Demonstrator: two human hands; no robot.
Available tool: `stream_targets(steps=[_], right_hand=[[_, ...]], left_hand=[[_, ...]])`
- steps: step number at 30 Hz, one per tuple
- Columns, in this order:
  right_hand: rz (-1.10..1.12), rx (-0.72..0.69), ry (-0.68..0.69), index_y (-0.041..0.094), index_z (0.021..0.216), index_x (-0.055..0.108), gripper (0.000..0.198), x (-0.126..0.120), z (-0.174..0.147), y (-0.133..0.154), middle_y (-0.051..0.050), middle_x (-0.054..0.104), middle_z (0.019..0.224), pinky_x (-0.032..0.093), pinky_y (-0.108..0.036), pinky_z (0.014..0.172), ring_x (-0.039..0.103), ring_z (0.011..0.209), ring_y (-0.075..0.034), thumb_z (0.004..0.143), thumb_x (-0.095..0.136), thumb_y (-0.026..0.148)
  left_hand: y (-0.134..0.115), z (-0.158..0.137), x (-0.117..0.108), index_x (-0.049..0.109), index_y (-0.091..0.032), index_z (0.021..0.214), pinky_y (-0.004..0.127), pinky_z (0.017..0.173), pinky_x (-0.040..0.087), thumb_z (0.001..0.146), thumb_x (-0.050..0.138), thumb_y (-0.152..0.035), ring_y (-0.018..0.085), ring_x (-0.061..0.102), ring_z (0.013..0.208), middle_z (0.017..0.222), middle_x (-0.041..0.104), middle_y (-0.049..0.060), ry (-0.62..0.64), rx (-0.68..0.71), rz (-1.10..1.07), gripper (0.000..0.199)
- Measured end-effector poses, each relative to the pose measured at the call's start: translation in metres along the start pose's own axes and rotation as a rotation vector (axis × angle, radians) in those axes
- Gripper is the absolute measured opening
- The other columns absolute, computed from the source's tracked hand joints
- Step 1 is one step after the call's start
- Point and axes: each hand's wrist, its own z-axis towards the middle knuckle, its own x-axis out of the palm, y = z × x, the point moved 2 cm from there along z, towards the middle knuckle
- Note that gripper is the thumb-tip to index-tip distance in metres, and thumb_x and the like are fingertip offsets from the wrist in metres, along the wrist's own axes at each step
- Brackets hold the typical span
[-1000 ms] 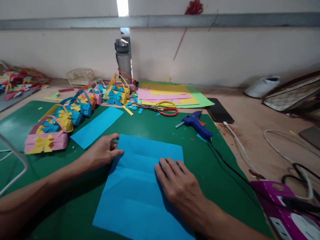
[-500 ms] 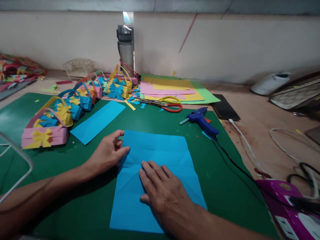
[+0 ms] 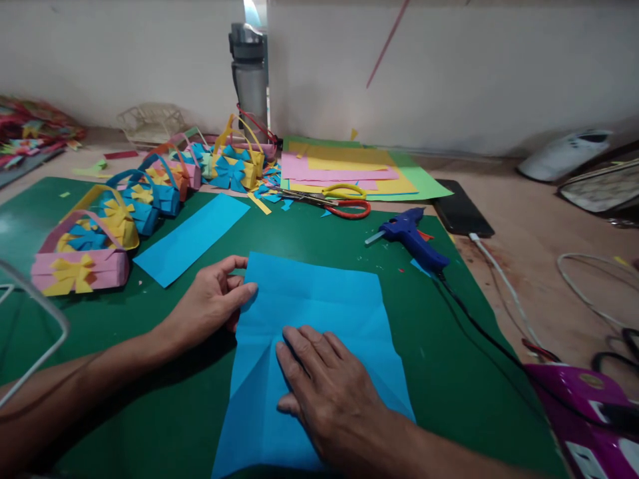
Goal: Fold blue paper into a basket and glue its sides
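A creased sheet of blue paper [image 3: 319,293] lies in front of me on the green cutting mat [image 3: 464,406]. My left hand [image 3: 217,296] pinches its upper left edge, thumb on top and the other fingers partly hidden behind the sheet. Flat on the middle of the paper rests my right hand [image 3: 324,379], palm down with its fingers stretched forward. Fold lines cross the sheet and its lower part bulges up a little. Beyond my left hand lies a separate blue paper strip [image 3: 192,241], touched by neither hand.
Small paper baskets [image 3: 82,266] with bows line the left side. Scissors [image 3: 344,199] lie before stacked coloured paper [image 3: 349,166]. To the right are a blue glue gun [image 3: 414,243], a phone [image 3: 464,209] and a purple power strip [image 3: 564,392]. A bottle [image 3: 249,80] stands behind.
The view has tilted down slightly. Both hands stay at nearly the same places on the blue sheet, whose lower left part now shows a clearer raised fold.
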Motion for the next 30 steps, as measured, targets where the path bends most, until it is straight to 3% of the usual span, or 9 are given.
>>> stream_targets(steps=[6, 11, 14, 16, 19, 21, 23, 27, 30], right_hand=[[0.083, -0.002, 0.006, 0.009, 0.113, 0.059, 0.037, -0.004, 0.003, 0.004, -0.016, 0.063, 0.112, 0.046, -0.044, 0.083, 0.054, 0.106, -0.030, 0.088, 0.052, 0.037], [0.142, 0.030, 0.035, 0.007, 0.112, 0.059, 0.029, -0.008, 0.011, 0.000, -0.015, 0.065, 0.107, 0.050, -0.040, 0.074, 0.058, 0.094, -0.027, 0.088, 0.051, 0.021], [0.130, 0.057, 0.030, 0.007, 0.114, 0.058, 0.029, -0.009, 0.013, -0.004, -0.015, 0.062, 0.114, 0.050, -0.040, 0.076, 0.057, 0.097, -0.027, 0.090, 0.045, 0.016], [0.107, 0.072, 0.017, 0.007, 0.115, 0.058, 0.030, -0.008, 0.013, -0.006, -0.015, 0.061, 0.118, 0.049, -0.041, 0.080, 0.056, 0.101, -0.027, 0.090, 0.042, 0.015], [0.077, 0.095, 0.002, 0.009, 0.114, 0.059, 0.030, -0.007, 0.012, -0.007, -0.014, 0.061, 0.118, 0.047, -0.042, 0.083, 0.055, 0.103, -0.026, 0.091, 0.041, 0.015], [0.063, 0.098, 0.001, 0.009, 0.113, 0.059, 0.030, -0.006, 0.012, -0.007, -0.013, 0.061, 0.119, 0.046, -0.041, 0.083, 0.054, 0.104, -0.026, 0.091, 0.041, 0.015], [0.046, 0.085, 0.001, 0.009, 0.114, 0.059, 0.030, -0.005, 0.013, -0.008, -0.013, 0.061, 0.120, 0.046, -0.040, 0.083, 0.053, 0.104, -0.026, 0.089, 0.043, 0.014], [0.035, 0.060, 0.035, 0.007, 0.113, 0.058, 0.032, -0.003, 0.014, -0.010, -0.014, 0.060, 0.119, 0.046, -0.039, 0.081, 0.051, 0.103, -0.027, 0.082, 0.050, 0.010], [0.076, 0.049, 0.086, 0.009, 0.101, 0.062, 0.025, -0.003, 0.015, -0.013, -0.012, 0.063, 0.109, 0.046, -0.039, 0.081, 0.051, 0.099, -0.027, 0.079, 0.052, 0.009]], left_hand=[[0.002, -0.006, 0.004, 0.044, -0.020, 0.105, 0.014, 0.036, 0.040, 0.079, 0.063, -0.031, 0.007, 0.048, 0.036, 0.052, 0.049, -0.010, 0.000, -0.005, -0.132, 0.034], [0.003, -0.009, 0.005, 0.046, -0.018, 0.108, 0.016, 0.044, 0.043, 0.087, 0.054, -0.037, 0.008, 0.054, 0.046, 0.058, 0.056, -0.006, 0.016, 0.013, -0.206, 0.029], [0.002, -0.011, 0.007, 0.049, -0.017, 0.106, 0.019, 0.048, 0.046, 0.087, 0.052, -0.035, 0.010, 0.057, 0.051, 0.064, 0.060, -0.003, -0.009, 0.058, -0.122, 0.026], [0.001, -0.013, 0.007, 0.054, -0.016, 0.099, 0.021, 0.052, 0.049, 0.084, 0.055, -0.031, 0.012, 0.060, 0.056, 0.067, 0.062, -0.001, -0.074, 0.160, 0.078, 0.021], [0.003, -0.018, 0.009, 0.060, -0.017, 0.088, 0.025, 0.068, 0.053, 0.083, 0.054, -0.022, 0.016, 0.064, 0.074, 0.081, 0.068, 0.004, -0.113, 0.483, 0.471, 0.009], [0.008, -0.021, 0.010, 0.060, -0.017, 0.097, 0.026, 0.076, 0.052, 0.086, 0.049, -0.014, 0.017, 0.064, 0.086, 0.093, 0.068, 0.007, -0.073, 0.742, 0.670, 0.016], [0.015, -0.023, 0.011, 0.056, -0.017, 0.112, 0.030, 0.082, 0.051, 0.087, 0.047, -0.010, 0.018, 0.062, 0.095, 0.106, 0.066, 0.011, -0.045, 0.912, 0.817, 0.027], [0.026, -0.020, 0.011, 0.041, -0.013, 0.131, 0.042, 0.100, 0.042, 0.087, 0.042, -0.005, 0.024, 0.048, 0.119, 0.127, 0.055, 0.015, 0.054, 1.033, 1.024, 0.045], [0.030, -0.018, 0.013, 0.034, -0.009, 0.136, 0.046, 0.106, 0.036, 0.085, 0.037, -0.004, 0.026, 0.035, 0.131, 0.136, 0.047, 0.016, 0.127, 1.044, 1.129, 0.051]])
